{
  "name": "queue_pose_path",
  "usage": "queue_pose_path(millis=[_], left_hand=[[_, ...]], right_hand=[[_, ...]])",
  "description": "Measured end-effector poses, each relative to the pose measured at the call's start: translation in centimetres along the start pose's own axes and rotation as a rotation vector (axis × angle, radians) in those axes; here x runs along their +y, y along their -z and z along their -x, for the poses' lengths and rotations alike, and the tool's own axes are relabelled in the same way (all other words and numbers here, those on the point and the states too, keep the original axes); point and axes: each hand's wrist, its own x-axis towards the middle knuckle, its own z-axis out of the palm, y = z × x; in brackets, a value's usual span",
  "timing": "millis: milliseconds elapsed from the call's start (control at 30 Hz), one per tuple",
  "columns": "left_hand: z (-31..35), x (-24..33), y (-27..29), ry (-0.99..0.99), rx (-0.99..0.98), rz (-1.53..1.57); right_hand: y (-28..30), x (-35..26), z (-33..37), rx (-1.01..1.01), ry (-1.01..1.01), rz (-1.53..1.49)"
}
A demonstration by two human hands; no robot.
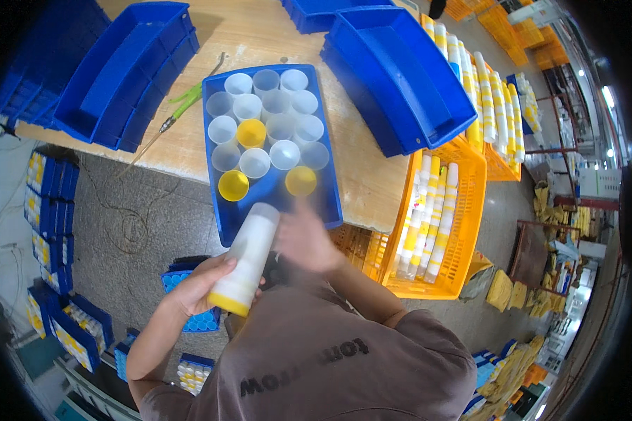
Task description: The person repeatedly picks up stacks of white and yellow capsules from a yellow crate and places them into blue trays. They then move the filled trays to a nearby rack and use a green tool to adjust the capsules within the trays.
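My left hand [205,282] is wrapped round a long stack of nested plastic cups [249,252], mostly translucent white with yellow at the lower end. The stack is tilted, its upper end close to the front of a blue tray [268,191]. In the tray stand several translucent white cups [285,154] in rows, with yellow cups [233,186] among them. My right hand [306,240] is smeared by motion beside the stack's upper end. Just beyond it, at the tray's front right, is a blurred yellow cup [301,181]. Whether my right fingers touch that cup cannot be made out.
Blue bins [130,77] stand on the wooden table [165,151] at left; another blue bin [400,77] is at right. A green-handled tool [182,102] lies left of the tray. Orange crates [470,217] at right hold wrapped cup stacks [428,210]. Filled blue trays [81,330] line the left wall.
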Motion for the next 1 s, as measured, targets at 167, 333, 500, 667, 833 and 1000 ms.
queue_pose_path(millis=[167, 333, 500, 667, 833, 1000], left_hand=[[-0.2, 0.9, 0.5, 0.072, 0.119, -0.109], [0.7, 0.5, 0.4, -0.059, 0.068, -0.022], [1.1, -0.6, 0.4, -0.613, 0.097, 0.017], [-0.7, -0.2, 1.8, -0.846, 0.555, -0.504], [0.0, 1.9, 2.3, -1.077, 0.641, -0.872], [-1.5, 1.9, 0.1, -1.103, 0.500, -1.146]], right_hand=[[0.7, 1.4, -2.1, 0.043, 0.097, 0.173], [1.2, 1.8, -2.5, -0.079, -0.193, -0.045], [-0.1, 4.4, -2.0, -0.135, 0.294, 0.133], [-1.7, 3.4, 0.5, -0.062, 0.334, 0.477], [-4.4, 0.8, 4.3, 0.196, 1.046, 1.677], [-5.9, 2.7, 3.7, -0.028, 1.056, 2.415]])
